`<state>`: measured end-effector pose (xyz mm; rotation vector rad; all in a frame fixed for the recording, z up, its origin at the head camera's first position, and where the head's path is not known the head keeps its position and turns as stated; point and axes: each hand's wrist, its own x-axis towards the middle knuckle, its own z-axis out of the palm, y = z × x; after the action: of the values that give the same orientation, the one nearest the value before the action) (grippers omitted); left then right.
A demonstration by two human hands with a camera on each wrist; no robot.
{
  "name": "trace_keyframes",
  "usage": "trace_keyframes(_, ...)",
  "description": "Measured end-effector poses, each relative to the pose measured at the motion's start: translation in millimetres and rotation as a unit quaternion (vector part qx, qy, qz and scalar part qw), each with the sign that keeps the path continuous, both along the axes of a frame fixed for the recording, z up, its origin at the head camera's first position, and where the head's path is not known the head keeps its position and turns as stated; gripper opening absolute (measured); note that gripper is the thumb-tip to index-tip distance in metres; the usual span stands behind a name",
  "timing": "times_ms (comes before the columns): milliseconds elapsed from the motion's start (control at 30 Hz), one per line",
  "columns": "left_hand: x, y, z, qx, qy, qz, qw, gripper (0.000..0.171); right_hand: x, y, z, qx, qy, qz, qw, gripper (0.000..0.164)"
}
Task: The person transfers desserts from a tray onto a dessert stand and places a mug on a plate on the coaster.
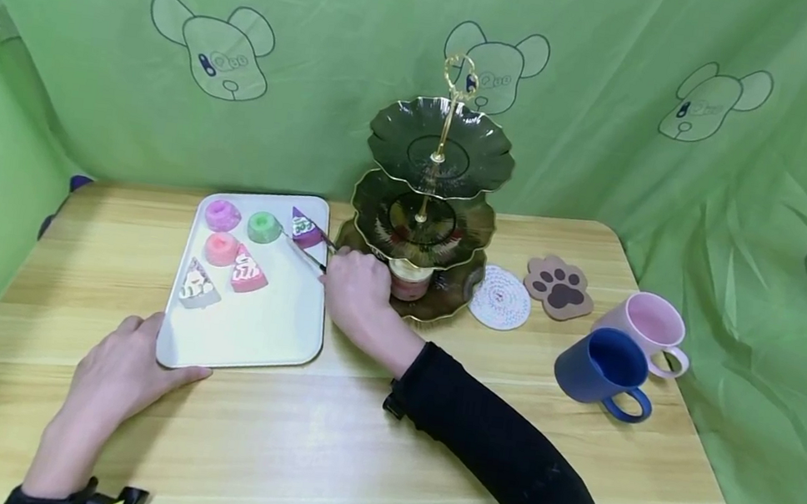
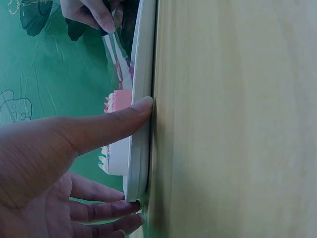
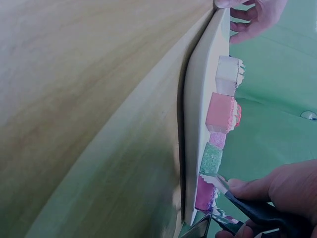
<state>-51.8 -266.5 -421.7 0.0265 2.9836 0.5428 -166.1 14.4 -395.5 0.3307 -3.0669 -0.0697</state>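
Observation:
My left hand (image 1: 125,365) grips the near left corner of a white tray (image 1: 266,328), thumb along the front edge and fingers at the left side. My right hand (image 1: 360,284) holds tongs (image 3: 252,210) with dark handles and metal tips. The tips stand on either side of a purple cake slice (image 1: 305,228) at the tray's far right; whether they pinch it is unclear. Also on the tray are a green ring-shaped sweet (image 1: 264,227), pink ring-shaped sweets (image 1: 222,215), a pink cake slice (image 1: 248,271) and a white-topped cake slice (image 1: 198,287).
Right of the tray stands a dark three-tier stand (image 1: 440,164) with a gold handle, a small cake (image 1: 410,282) on its bottom tier. Farther right are a round coaster (image 1: 501,298), a paw-shaped coaster (image 1: 559,288), a blue mug (image 1: 601,366) and a pink mug (image 1: 647,324).

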Motion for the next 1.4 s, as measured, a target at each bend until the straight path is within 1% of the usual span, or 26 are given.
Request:
trace_keyframes(167,-0.9,0.5,1.6,0.000,0.005,-0.002,1.0000,0.098,-2.2,1.2,2.2,0.001,-0.008,0.001,1.000,0.048)
trace_keyframes(267,-1.5,0.9,2.3,0.000,0.000,-0.001,1.0000,0.099,-1.5,2.4,3.5,0.000,-0.008,0.000,1.000,0.047)
trace_keyframes(467,-1.5,1.4,3.0,0.002,0.003,-0.003,1.0000,0.100,7.3,7.8,9.2,0.002,0.009,0.010,1.000,0.045)
trace_keyframes(733,-0.9,0.3,3.8,0.003,0.007,-0.006,1.0000,0.100,29.4,22.5,26.3,-0.011,0.014,0.021,1.000,0.049)
trace_keyframes(967,0.1,-0.5,3.4,0.003,0.004,-0.007,1.0000,0.099,53.5,45.9,48.0,-0.020,0.013,0.036,0.999,0.058)
trace_keyframes(1100,0.9,-0.7,1.9,0.004,0.000,-0.006,1.0000,0.100,67.7,64.4,60.9,-0.033,0.046,0.061,0.997,0.056)
trace_keyframes(1233,0.8,-1.7,0.3,0.004,-0.001,-0.003,1.0000,0.101,79.7,84.9,75.1,-0.051,0.087,0.093,0.991,0.054)
trace_keyframes(1333,0.6,-2.4,-0.3,0.003,-0.004,-0.001,1.0000,0.103,87.6,100.1,86.4,-0.072,0.100,0.109,0.986,0.053)
trace_keyframes(1400,0.7,-2.5,-0.5,0.004,-0.006,-0.001,1.0000,0.103,92.6,110.1,93.2,-0.086,0.102,0.110,0.985,0.053)
